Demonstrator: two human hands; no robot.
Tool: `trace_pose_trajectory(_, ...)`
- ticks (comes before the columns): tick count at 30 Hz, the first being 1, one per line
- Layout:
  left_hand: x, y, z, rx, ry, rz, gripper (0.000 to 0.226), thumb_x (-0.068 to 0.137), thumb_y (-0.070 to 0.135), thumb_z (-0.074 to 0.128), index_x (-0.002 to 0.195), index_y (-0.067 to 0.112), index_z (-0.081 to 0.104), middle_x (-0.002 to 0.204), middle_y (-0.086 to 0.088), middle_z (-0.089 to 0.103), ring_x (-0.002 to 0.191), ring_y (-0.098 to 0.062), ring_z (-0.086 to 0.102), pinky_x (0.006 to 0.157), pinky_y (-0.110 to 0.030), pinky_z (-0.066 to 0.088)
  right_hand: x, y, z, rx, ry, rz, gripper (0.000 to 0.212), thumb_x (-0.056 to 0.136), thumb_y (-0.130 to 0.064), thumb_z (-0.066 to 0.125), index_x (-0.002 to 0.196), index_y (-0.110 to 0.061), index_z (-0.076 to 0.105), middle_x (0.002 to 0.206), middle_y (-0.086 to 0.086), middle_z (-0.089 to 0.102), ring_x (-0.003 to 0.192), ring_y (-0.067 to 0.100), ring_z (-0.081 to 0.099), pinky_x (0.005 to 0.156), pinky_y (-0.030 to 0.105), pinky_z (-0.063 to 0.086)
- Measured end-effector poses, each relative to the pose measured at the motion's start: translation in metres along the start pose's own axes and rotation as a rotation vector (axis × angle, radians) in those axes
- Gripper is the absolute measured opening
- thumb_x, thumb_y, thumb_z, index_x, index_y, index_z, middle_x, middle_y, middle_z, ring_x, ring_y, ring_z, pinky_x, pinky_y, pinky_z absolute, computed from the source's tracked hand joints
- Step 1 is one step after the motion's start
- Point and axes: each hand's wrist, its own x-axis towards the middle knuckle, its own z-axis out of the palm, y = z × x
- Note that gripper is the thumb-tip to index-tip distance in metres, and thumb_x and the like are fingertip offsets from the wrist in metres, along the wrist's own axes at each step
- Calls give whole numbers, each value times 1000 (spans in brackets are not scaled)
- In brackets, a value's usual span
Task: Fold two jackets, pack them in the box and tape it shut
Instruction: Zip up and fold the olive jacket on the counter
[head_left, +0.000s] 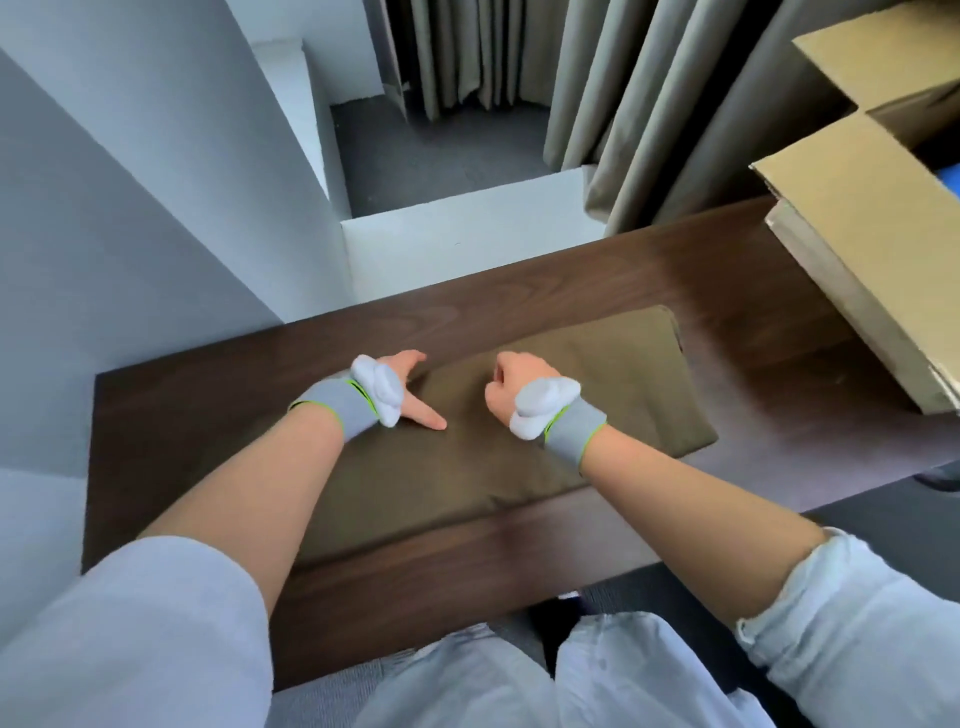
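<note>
the olive jacket (571, 415) lies in the middle of the frame on the dark wooden table (519, 545), already folded into a flat rectangle with tidy edges. your left hand (400, 387) is spread flat, fingers and thumb straight, and it presses on the left end of the jacket. your right hand (514, 387) is curled into a fist over the middle of the jacket; no cloth shows inside it, so it seems to hold nothing.

in my judgement the folding of this jacket is nearly finished, maybe only a last smoothing is left. the packing of it, and the taping, are not yet done.

the cardboard box (857, 218) stands at the right edge of the frame, well apart from the jacket, with its flaps open. a small blue patch (951, 179) shows inside it; i cannot tell if this is the other jacket.

the count: one jacket on the table, one box, two hands. each wrist wears one grey band (340, 405). i see no tape in the frame. beige curtains (623, 104) hang in the upper part.
</note>
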Motion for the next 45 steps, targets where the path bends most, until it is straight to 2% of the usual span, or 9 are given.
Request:
trace_pose_trajectory(4,14,14,-9,17,-95,135,112,42,62,63,143,27,32,141,0,45,126,-21,48,108,-32,37,-22,3,41,426,-398,363,25,91,-13,37,72,-3,50,70,11,55,58,23,56,74,40,51)
trace_pose_trajectory(11,7,42,-36,301,-61,179,76,66,55,73,126,13,51,122,-5,56,108,-29,58,96,-37,49,-24,0,54,806,-193,448,12,91,-7,48,87,3,43,79,17,49,76,34,58,77,42,46)
trace_pose_trajectory(16,-25,48,-77,298,335,284,18,73,20,70,83,17,55,85,-8,52,72,-28,50,53,-22,35,-6,-21,27,1418,82,352,29,88,6,36,109,-11,49,84,9,52,72,21,56,74,37,47)
trace_pose_trajectory(21,-61,45,-19,501,873,350,48,40,26,85,82,17,62,81,-3,59,68,-22,61,48,-22,25,-3,-9,-4,1856,215,269,37,70,13,27,88,-8,51,84,8,51,77,23,55,77,43,49)
trace_pose_trajectory(26,-60,40,64,478,426,428,73,24,44,90,86,16,63,83,-4,59,74,-22,60,44,-18,21,-17,38,30,1896,337,499,21,55,4,31,67,-8,44,48,6,55,61,25,49,56,30,46)
trace_pose_trajectory(30,-59,58,81,256,399,439,43,88,48,50,116,16,46,116,-5,53,111,-26,50,71,-33,41,-23,83,54,1911,381,563,25,78,-27,61,102,-19,61,84,0,67,87,21,59,63,29,50)
trace_pose_trajectory(35,-39,80,69,138,773,489,40,81,36,60,116,17,57,119,-8,54,111,-31,55,89,-40,44,-25,98,44,1872,367,541,51,78,-31,72,124,-20,53,118,2,55,93,18,54,60,31,46)
trace_pose_trajectory(39,-18,106,72,142,533,344,56,97,42,33,148,27,17,158,-2,9,147,-19,4,118,-47,4,-18,113,35,1950,375,496,36,82,-22,69,115,-16,55,96,1,61,80,15,57,59,28,48)
trace_pose_trajectory(45,8,109,95,306,508,206,66,94,56,15,151,26,-1,160,-5,-2,147,-21,-1,117,-52,-3,-2,132,14,2020,257,418,45,80,-11,69,124,-14,57,111,7,67,92,20,64,59,27,58)
